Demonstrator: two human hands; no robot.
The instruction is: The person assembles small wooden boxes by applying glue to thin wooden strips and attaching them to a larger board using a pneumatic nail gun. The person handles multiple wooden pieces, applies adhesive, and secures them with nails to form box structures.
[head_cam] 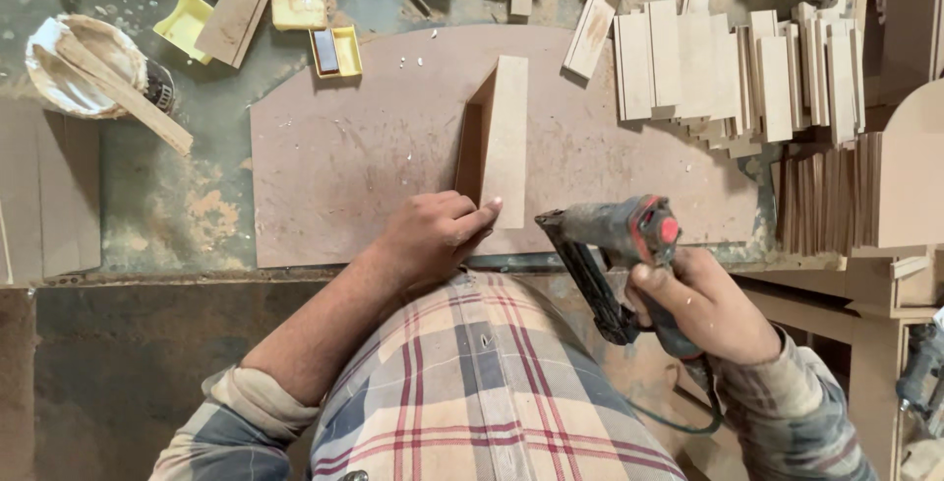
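Left hand steadying wood piece, right hand gripping nailer

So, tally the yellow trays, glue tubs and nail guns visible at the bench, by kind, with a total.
Yellow trays: 3
Glue tub with stirring stick: 1
Nail gun, gripped in the right hand: 1
Total: 5
The left hand steadies the upright board piece.

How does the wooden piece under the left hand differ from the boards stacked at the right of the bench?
The wooden piece stands alone on the brown panel, two boards joined at an angle; the stacked boards lie flat, in overlapping rows. The left hand touches the piece; nothing touches the stack, and the right hand holds a nail gun. Both are pale fibreboard.
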